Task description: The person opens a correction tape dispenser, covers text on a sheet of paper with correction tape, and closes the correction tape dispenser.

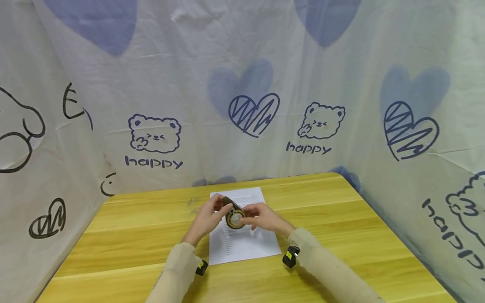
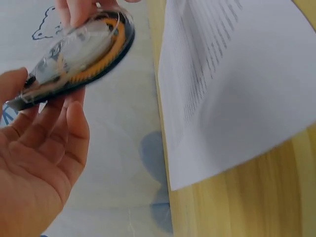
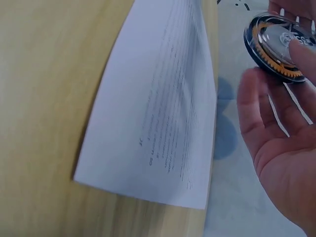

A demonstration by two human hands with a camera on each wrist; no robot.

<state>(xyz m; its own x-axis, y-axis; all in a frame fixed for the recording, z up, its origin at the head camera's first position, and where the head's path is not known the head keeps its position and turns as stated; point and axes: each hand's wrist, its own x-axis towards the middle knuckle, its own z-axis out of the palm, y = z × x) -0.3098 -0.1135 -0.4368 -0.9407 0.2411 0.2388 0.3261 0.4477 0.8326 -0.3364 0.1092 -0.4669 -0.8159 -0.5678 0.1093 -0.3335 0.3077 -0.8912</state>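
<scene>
Both hands hold a correction tape [image 1: 235, 219] over a printed sheet of paper [image 1: 248, 249] in the head view. It has a clear shell, an orange toothed wheel and a dark base. My left hand [image 1: 207, 216] pinches its narrow end, thumb on top and fingers beneath, as the left wrist view shows with the correction tape [image 2: 96, 54] tilted. At the wide round end, my right hand [image 1: 266, 218] grips with its thumb on the clear face. In the right wrist view, that hand's fingers lie under the correction tape [image 3: 269, 47].
The sheet lies on a yellow wood-grain table [image 1: 151, 235]. White curtains [image 1: 204, 50] printed with hearts and bears enclose the table at the back and sides. A small black wrist camera [image 1: 290, 256] sits at the right sleeve, another [image 1: 201, 267] at the left.
</scene>
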